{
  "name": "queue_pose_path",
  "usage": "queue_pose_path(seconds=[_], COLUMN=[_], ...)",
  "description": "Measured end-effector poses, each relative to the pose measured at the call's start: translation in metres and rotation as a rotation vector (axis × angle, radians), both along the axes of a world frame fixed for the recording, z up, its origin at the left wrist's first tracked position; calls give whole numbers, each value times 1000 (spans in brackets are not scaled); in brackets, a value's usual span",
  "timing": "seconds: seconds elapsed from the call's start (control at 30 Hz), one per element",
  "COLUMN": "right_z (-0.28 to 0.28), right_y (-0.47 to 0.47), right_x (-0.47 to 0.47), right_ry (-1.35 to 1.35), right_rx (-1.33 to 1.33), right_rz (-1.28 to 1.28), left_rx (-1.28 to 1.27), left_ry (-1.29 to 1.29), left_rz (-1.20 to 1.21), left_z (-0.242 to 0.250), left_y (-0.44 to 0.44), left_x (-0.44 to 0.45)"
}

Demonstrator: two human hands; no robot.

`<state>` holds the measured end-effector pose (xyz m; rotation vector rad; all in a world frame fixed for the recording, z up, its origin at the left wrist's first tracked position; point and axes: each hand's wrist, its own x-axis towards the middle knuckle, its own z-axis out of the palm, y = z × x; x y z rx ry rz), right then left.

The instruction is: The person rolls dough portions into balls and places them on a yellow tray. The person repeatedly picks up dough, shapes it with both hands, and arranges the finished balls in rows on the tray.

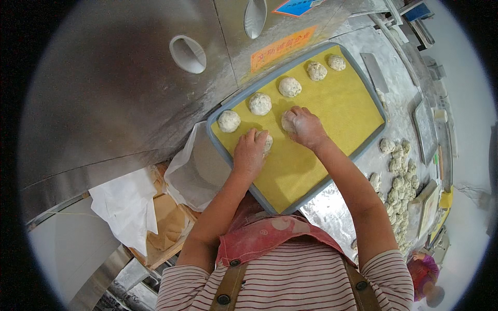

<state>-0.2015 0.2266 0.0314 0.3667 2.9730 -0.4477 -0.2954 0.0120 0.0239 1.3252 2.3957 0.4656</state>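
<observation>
A grey-rimmed tray (372, 86) lined with a yellow sheet (334, 112) lies before me. Along its far long side sit several round, flour-dusted dough balls (260, 103) in a row. My left hand (251, 152) grips a dough ball (267, 142) near the tray's left end, its fingers curled over the top. To its right, my right hand (306, 125) has its fingers around another dough ball (288, 121), also on the yellow sheet. Each hand partly hides its ball.
Floured worktop on the right holds many dough pieces (398, 186), a dough cutter with a wide blade (375, 72) and a metal tray (425, 130). Steel cabinet doors (116, 85) border the tray's far side. A lined bin (202, 167) stands at left. Another person (424, 272) is at lower right.
</observation>
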Motion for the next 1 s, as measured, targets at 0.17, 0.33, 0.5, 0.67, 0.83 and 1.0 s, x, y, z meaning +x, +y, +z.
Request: queue_pose_path(seconds=[0.17,0.33,0.5,0.67,0.83,1.0], right_z=[6,46,22,7,16,7], right_y=[-8,-18,-27,-37,-39,-32], right_x=[-5,-21,-65,-95,-107,-106], right_ry=[-45,-167,166,42,-129,-64], right_rx=[23,16,-129,-49,-38,-51], right_rz=[-57,-113,-31,-55,-78,-74], left_rx=[-64,106,85,64,-12,160], left_ry=[-84,-33,200,227,240,359], left_rz=[62,201,128,90,27,-34], left_z=[20,24,17,6,-2,-28], left_y=[6,-13,-15,-12,-7,-13], left_x=[3,-26,-71,-80,-77,-75])
